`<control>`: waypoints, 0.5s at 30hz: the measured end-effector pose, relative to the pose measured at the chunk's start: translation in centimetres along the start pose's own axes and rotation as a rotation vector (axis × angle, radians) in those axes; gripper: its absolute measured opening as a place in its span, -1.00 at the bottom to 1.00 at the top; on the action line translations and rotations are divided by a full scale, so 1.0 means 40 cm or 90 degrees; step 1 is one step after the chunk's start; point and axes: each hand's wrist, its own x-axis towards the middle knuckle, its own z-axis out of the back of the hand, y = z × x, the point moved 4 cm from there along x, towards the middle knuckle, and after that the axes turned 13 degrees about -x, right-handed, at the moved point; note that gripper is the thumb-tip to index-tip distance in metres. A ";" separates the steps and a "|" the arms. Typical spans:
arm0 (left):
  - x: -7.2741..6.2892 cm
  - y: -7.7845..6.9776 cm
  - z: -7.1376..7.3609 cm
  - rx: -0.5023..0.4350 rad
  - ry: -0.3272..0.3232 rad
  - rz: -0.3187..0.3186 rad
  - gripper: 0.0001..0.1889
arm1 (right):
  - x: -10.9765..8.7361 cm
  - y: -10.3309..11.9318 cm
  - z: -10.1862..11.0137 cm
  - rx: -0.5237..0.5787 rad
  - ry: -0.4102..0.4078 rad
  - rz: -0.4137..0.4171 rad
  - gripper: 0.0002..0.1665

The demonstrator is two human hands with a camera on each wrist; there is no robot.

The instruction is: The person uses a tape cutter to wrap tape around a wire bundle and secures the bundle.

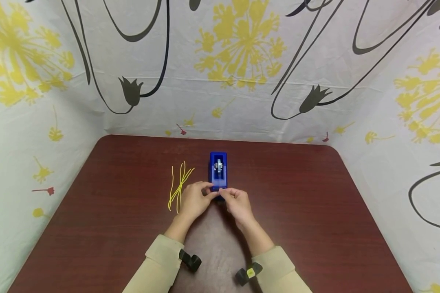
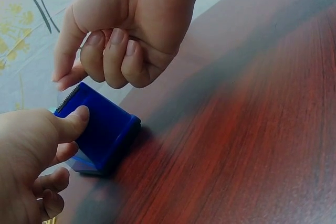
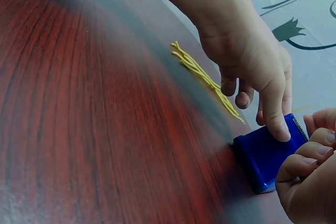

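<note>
A blue tape dispenser (image 1: 212, 173) stands on the table, with a pale wheel-like part (image 1: 218, 166) inside its top opening. My left hand (image 1: 195, 201) grips its near end. The thumb presses the front face below the toothed cutter (image 2: 67, 99), as the left wrist view shows. At that cutter my right hand (image 1: 239, 205) pinches the end of clear tape (image 2: 61, 97) between thumb and index finger. Its other fingers are curled into the palm. The tape is thin and see-through, so its length cannot be made out.
Several yellow strings (image 1: 181, 181) lie loosely crossed on the table, left of the dispenser. The dark red wooden table (image 1: 297, 195) has rounded far corners. A patterned cloth (image 1: 242, 118) hangs behind it and along both sides. Black cameras (image 1: 194, 263) sit on both wrists.
</note>
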 end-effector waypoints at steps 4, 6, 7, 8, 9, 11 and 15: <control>-0.001 -0.003 0.002 -0.001 0.000 -0.004 -0.72 | -0.004 -0.001 -0.001 -0.005 0.003 0.007 -0.61; -0.001 -0.004 0.002 0.001 -0.001 -0.006 -0.72 | -0.005 -0.004 -0.001 -0.006 0.006 0.007 -0.61; -0.001 -0.005 0.002 0.002 -0.001 -0.008 -0.72 | -0.005 -0.006 -0.001 -0.005 0.007 0.006 -0.61; 0.000 -0.005 0.002 0.004 -0.002 -0.008 -0.72 | -0.005 -0.008 -0.001 -0.004 0.008 0.005 -0.62; 0.000 -0.005 0.002 0.004 -0.003 -0.008 -0.72 | -0.005 -0.009 -0.001 -0.003 0.009 0.005 -0.62; 0.000 -0.005 0.002 0.004 -0.004 -0.009 -0.71 | -0.004 -0.012 0.000 -0.003 0.009 0.006 -0.62; 0.000 -0.003 0.002 0.001 -0.008 -0.008 -0.71 | -0.007 -0.013 0.001 -0.006 0.012 0.009 -0.62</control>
